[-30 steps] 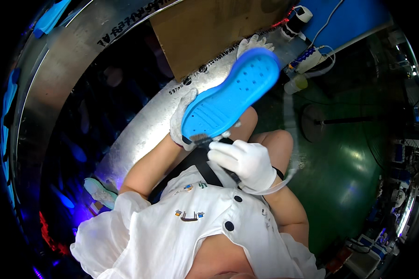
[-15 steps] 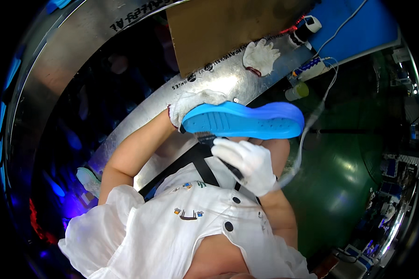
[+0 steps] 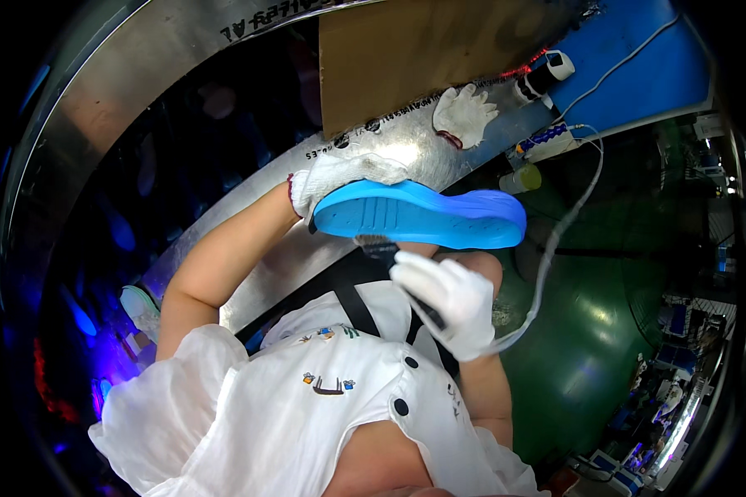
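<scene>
A bright blue shoe sole (image 3: 414, 217) is held up in front of me, its grooved, dotted face turned my way. Wrapped round its far left edge is my gloved left hand (image 3: 344, 180); the sole hides some of its fingers. My right hand (image 3: 452, 302), in a white glove, is closed on a dark-handled brush (image 3: 380, 248). The bristles are just below the sole's lower left edge; whether they touch it I cannot tell. A pale cord or tube (image 3: 547, 273) runs up from beside my right wrist.
Behind the sole curves a metal ledge (image 3: 253, 199) carrying an empty white glove (image 3: 464, 116) and a cardboard sheet (image 3: 406, 58). A yellowish container (image 3: 520, 179) stands near the ledge's right end. More soles (image 3: 138, 305) lie in the dark trough at left. Blue board (image 3: 638, 66) fills the upper right.
The sole and my left hand have shifted slightly left. My right hand has lowered a little with the brush, so the bristles sit farther from the sole in the picture.
</scene>
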`<state>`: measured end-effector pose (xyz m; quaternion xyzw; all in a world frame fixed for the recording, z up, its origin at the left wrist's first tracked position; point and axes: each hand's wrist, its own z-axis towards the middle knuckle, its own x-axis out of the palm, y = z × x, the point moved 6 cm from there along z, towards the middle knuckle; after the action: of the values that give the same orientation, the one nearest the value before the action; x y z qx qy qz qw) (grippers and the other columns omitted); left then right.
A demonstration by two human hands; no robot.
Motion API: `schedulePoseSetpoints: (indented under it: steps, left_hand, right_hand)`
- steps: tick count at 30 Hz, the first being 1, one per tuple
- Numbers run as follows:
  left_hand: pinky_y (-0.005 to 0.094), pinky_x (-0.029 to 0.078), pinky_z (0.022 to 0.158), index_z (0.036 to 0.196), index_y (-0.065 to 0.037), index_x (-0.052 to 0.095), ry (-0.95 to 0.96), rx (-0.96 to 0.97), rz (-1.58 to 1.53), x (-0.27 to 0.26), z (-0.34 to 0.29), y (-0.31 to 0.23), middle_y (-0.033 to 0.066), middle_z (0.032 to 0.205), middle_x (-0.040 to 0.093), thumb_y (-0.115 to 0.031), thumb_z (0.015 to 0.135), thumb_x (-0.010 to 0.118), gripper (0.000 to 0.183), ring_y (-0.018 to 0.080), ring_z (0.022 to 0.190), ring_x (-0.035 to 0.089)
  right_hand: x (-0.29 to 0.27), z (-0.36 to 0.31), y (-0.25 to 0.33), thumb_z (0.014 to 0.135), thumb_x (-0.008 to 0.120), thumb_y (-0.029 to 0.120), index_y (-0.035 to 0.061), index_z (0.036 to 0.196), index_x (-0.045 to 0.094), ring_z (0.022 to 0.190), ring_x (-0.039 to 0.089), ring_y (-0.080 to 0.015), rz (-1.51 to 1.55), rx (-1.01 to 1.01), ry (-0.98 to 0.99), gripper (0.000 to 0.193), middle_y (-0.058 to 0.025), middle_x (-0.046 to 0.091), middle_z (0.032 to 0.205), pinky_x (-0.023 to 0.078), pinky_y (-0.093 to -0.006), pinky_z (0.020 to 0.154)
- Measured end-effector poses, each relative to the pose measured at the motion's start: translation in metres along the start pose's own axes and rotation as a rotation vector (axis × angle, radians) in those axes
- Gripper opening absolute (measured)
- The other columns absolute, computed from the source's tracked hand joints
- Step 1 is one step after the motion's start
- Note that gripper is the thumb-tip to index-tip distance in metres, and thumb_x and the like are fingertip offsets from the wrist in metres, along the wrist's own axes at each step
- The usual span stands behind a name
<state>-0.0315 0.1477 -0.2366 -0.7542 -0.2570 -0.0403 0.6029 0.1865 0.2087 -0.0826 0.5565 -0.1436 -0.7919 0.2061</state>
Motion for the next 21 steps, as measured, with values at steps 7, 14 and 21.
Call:
schedulePoseSetpoints:
  steps: [7, 14, 21]
  left_hand:
    - [0.0405, 0.057, 0.089, 0.131, -0.003, 0.06, -0.045, 0.059, 0.163, -0.017, -0.005, 0.0, 0.0205, 0.126, 0.063, -0.039, 0.096, 0.06, 0.051, 0.0257, 0.119, 0.061]
    - [0.0355, 0.052, 0.097, 0.124, -0.003, 0.065, 0.353, 0.009, -0.155, 0.041, -0.026, -0.062, 0.0156, 0.119, 0.066, -0.047, 0.094, 0.062, 0.054, 0.0211, 0.111, 0.064]
    - [0.0395, 0.051, 0.1, 0.134, -0.005, 0.055, 0.057, 0.889, 0.871, -0.004, -0.034, -0.046, 0.0133, 0.123, 0.063, -0.039, 0.074, 0.087, 0.077, 0.0232, 0.113, 0.064]
  right_hand:
    - [-0.01, 0.001, 0.0, 0.061, 0.073, 0.015, 0.0135, 0.106, 0.073, 0.064, 0.059, -0.021, -0.072, -0.033, 0.005, 0.045, -0.0063, 0.071, 0.115, 0.05, -0.0306, 0.056]
    - [-0.026, 0.003, -0.007, 0.071, 0.071, 0.011, 0.0111, 0.099, 0.073, 0.061, 0.057, -0.0204, -0.094, -0.031, -0.131, 0.028, -0.0059, 0.072, 0.11, 0.047, -0.0311, 0.052]
    - [-0.042, 0.002, -0.01, 0.068, 0.078, 0.012, 0.011, 0.094, 0.075, 0.062, 0.062, -0.0205, -0.151, 0.009, -0.212, 0.027, -0.0082, 0.074, 0.102, 0.049, -0.0281, 0.054]
